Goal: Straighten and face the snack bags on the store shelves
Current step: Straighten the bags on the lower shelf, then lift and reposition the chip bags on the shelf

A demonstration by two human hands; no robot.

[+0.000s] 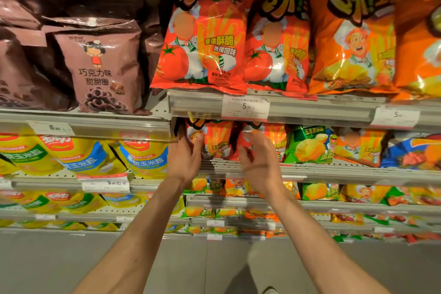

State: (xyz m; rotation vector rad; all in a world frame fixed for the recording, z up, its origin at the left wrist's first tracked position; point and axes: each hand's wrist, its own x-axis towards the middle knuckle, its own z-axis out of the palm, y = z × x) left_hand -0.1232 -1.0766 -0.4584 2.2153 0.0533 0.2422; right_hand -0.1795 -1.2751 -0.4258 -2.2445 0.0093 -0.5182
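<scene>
I see both arms raised to the shelf row below the price rail [274, 112]. The left hand [185, 157] has its fingers [198, 144] nearly straight, laid against the left edge of a small red snack bag [218, 138]; the thumb side is hidden, so I read flat contact, not a curled grip. The right hand [259, 157] is spread and loosely bent, fingertips at the face of the second small red bag [278, 141]; I cannot tell whether they touch it or hover just in front.

Count on that row: 2 small red bags at the hands, 1 green bag [310, 144] just beside them to the right, 1 orange bag [360, 148] next, then a blue bag [415, 153] partly cut by the frame edge.

Count on the shelf above: 2 large red tomato bags [202, 38] upright and facing forward, the right one overlapped by the left, and 2 large orange bags [350, 38], the farther one cropped. To the left stands 1 brown chocolate-ring bag [102, 67] facing out, with darker bags behind and beside it. Below it lie at least 3 yellow corn bags [83, 155], tilted.

The overhanging price rail hides the tops of the small red bags. Lower shelves hold more small bags, too blurred to count. Grey floor [59, 265] shows beneath.
</scene>
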